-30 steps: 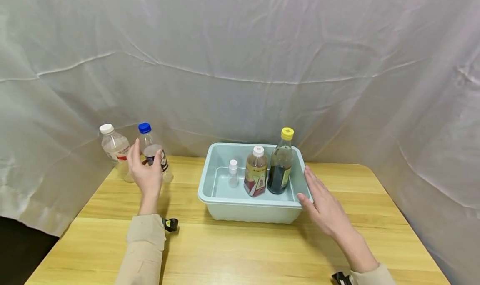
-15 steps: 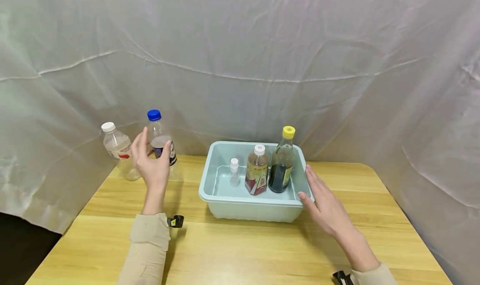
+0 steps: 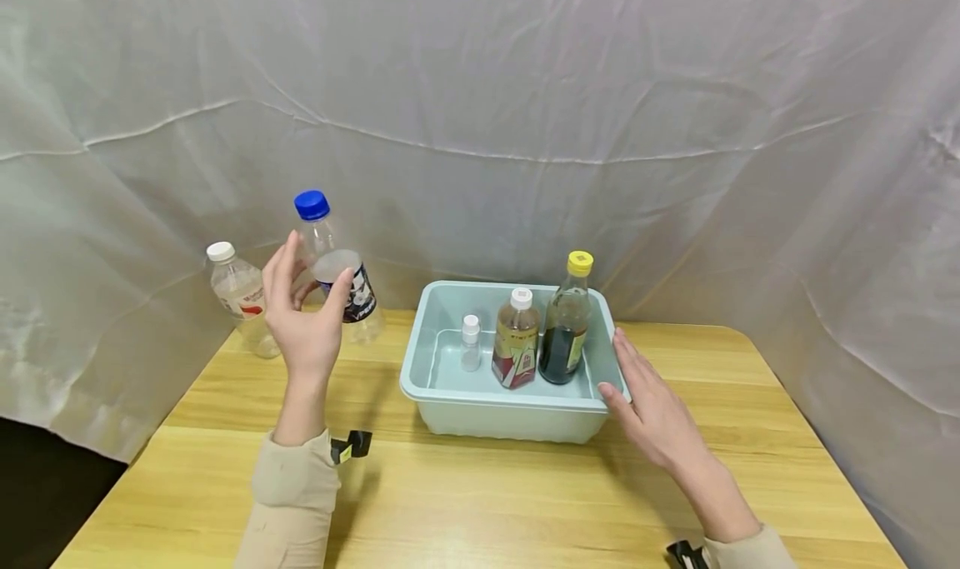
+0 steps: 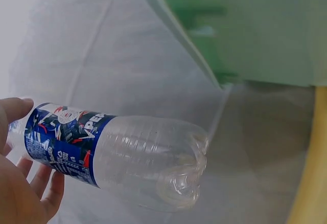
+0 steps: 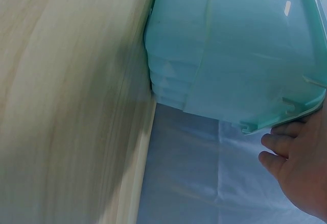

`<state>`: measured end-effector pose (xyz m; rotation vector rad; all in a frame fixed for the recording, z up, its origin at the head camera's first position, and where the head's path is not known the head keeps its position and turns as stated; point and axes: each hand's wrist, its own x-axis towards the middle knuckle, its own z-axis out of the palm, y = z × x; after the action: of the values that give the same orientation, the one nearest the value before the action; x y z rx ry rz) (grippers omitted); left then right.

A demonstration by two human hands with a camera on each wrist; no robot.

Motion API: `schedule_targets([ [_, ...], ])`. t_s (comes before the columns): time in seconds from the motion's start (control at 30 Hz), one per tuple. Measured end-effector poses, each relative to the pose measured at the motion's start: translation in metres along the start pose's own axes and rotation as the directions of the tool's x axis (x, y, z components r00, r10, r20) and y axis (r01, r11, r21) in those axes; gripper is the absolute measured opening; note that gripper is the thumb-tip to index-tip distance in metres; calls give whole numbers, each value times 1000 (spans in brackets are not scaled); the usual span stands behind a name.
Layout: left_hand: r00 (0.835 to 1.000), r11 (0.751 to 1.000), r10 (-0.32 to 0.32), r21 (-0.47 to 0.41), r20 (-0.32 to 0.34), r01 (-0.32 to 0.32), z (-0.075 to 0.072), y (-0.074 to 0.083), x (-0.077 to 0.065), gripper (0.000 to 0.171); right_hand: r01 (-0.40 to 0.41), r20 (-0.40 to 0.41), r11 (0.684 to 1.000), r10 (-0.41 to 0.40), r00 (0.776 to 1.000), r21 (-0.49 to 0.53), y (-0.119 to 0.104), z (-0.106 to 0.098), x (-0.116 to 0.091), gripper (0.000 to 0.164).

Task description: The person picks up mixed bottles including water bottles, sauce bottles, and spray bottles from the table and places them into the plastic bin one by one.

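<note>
My left hand [image 3: 303, 323] grips a clear plastic bottle [image 3: 335, 261] with a blue cap and a dark blue label, thumb on one side and fingers on the other. The bottle leans, cap toward the left, and its base is raised off the table in the left wrist view. My right hand [image 3: 660, 411] rests with straight fingers against the right rim of a pale blue-green plastic bin [image 3: 510, 419]. Inside the bin stand a small white-capped bottle [image 3: 470, 344], a brown drink bottle [image 3: 515, 344] with a white cap, and a dark sauce bottle [image 3: 564, 336] with a yellow cap.
Another clear bottle [image 3: 243, 294] with a white cap and red-marked label stands at the table's back left, partly behind my left hand. A grey cloth [image 3: 480, 94] hangs behind and beside the wooden table [image 3: 480, 502].
My left hand has lifted the blue-capped bottle up and moved it right, away from the white-capped bottle, and it now tilts more. The right hand stays at the bin's rim.
</note>
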<state>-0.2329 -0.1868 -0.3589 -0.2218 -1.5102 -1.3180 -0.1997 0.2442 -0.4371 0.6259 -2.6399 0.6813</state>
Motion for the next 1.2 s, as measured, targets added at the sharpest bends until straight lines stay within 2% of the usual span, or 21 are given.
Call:
schedule_targets([
  [0.3, 998, 995, 35, -91, 45, -31, 2, 41, 0, 71, -8, 0, 1000, 8, 1000, 1, 1, -2, -2, 70],
  [0.47, 993, 989, 58, -144, 103, -43, 8, 58, -6, 70, -12, -1, 1000, 12, 1000, 5, 2, -3, -2, 70],
  [0.63, 980, 973, 95, -225, 174, -54, 20, 70, -15, 69, -18, 2, 1000, 18, 1000, 7, 2, -3, -3, 70],
  [0.8, 955, 962, 129, -268, 268, -54, 34, 76, -30, 69, -18, 6, 1000, 18, 1000, 12, 3, -2, -2, 70],
  [0.9, 933, 958, 145, -284, 329, -49, 43, 78, -41, 69, -17, 9, 1000, 17, 1000, 15, 3, -1, -3, 70],
  [1.1, 880, 950, 189, -309, 436, -51, 60, 78, -62, 74, -19, 13, 1000, 19, 1000, 18, 2, 0, -2, 70],
  [1.2, 865, 951, 194, -305, 462, -51, 68, 77, -72, 74, -17, 11, 1000, 17, 1000, 17, 1, 0, -1, 70],
])
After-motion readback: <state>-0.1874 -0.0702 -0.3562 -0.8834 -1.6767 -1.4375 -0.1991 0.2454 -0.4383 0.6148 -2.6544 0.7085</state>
